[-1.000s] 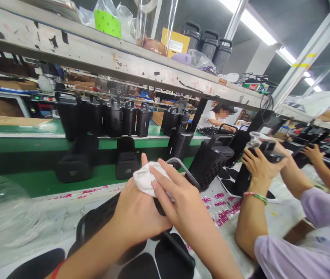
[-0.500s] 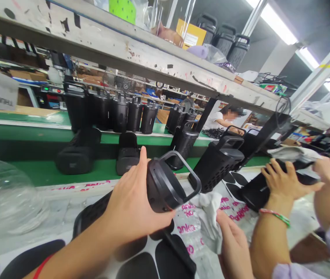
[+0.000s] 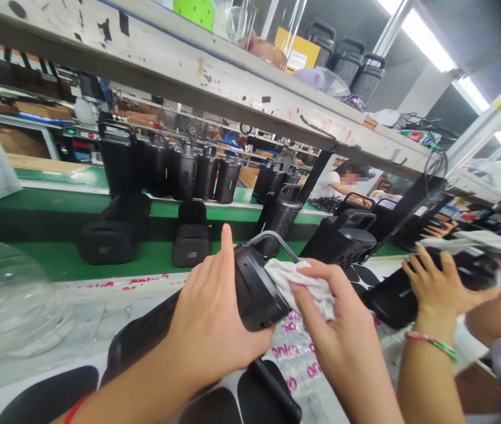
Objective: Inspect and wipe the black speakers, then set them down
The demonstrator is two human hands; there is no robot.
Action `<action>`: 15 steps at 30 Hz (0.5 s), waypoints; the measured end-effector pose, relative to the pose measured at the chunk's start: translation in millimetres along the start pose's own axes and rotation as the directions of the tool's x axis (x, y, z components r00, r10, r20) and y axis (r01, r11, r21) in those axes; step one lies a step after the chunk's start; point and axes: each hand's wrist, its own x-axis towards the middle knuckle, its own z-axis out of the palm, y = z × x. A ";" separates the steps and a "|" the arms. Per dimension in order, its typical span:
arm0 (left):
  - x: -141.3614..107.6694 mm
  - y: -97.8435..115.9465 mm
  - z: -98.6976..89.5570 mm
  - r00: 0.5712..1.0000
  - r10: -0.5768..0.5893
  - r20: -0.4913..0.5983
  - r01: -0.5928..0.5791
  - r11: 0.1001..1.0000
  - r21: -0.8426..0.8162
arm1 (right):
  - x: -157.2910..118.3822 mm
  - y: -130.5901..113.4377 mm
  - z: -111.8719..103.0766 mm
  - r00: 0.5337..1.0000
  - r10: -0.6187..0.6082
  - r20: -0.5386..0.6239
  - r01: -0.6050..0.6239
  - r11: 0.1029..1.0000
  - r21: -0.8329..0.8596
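White cloth (image 3: 301, 288) back on black canister (image 3: 259, 288), clenched in right hand (image 3: 342, 335); left hand (image 3: 210, 318) grasping canister, green conveyor (image 3: 47, 262) beyond bench edge (image 3: 118, 282).

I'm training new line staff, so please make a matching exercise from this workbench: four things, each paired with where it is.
Things:
1. white cloth
2. black handled cylinder
3. beaded bracelet
4. yellow carton

Places:
A. on a co-worker's wrist
B. on the overhead shelf
C. pressed against the cylinder by the right hand
D. gripped in the left hand

Pairs: 1-C, 2-D, 3-A, 4-B
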 end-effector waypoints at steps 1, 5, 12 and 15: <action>0.0 0.1 -0.1 1.000 0.004 -0.008 -0.004 1.000 0.006 | 9.9 -2.6 0.8 0.998 -0.025 0.061 0.027 0.999 -0.022; -0.3 0.2 -0.6 0.999 0.024 -0.021 -0.024 1.000 0.012 | 52.9 -14.3 7.4 0.972 -0.073 0.224 0.073 0.997 0.009; -4.7 2.7 3.2 0.995 0.100 0.006 -0.099 0.994 -0.034 | 117.4 -1.3 10.1 0.649 -0.084 0.757 -0.330 0.865 0.379; -7.2 4.0 5.3 0.991 0.124 0.043 -0.120 0.989 -0.090 | 107.7 17.8 18.9 0.610 -0.019 0.792 -0.579 0.672 0.462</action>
